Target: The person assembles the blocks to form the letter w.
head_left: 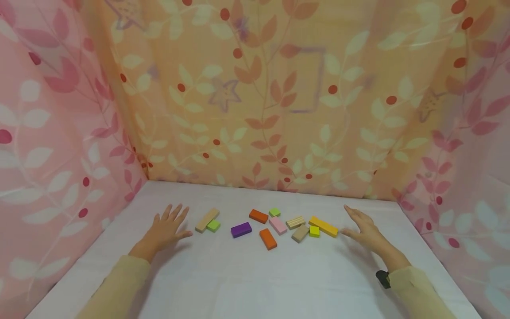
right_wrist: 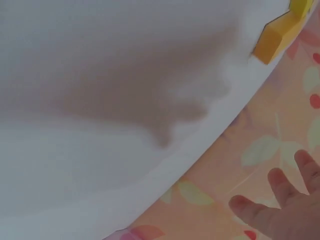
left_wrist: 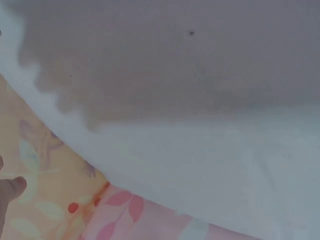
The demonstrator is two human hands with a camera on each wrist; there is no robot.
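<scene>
In the head view my left hand (head_left: 166, 228) hovers over the left of the table with fingers spread, holding nothing. Nearest to it lie a long plain wooden block (head_left: 207, 220) and a light green cube (head_left: 213, 226). My right hand (head_left: 365, 230), fingers extended and holding nothing, is just right of a long yellow-orange block (head_left: 323, 226). A small yellow cube (head_left: 314, 231) sits against that block, beside a tan block (head_left: 300, 233). The right wrist view shows spread fingers (right_wrist: 285, 187) and the end of the yellow-orange block. Only a fingertip or two show in the left wrist view.
Mid-table lie a purple block (head_left: 241, 230), two orange blocks (head_left: 268, 239), a pink block (head_left: 278, 225), a ridged wooden block (head_left: 295, 222) and another green cube (head_left: 274, 212). Patterned curtains (head_left: 255, 110) enclose the white table (head_left: 255, 283) at back and sides.
</scene>
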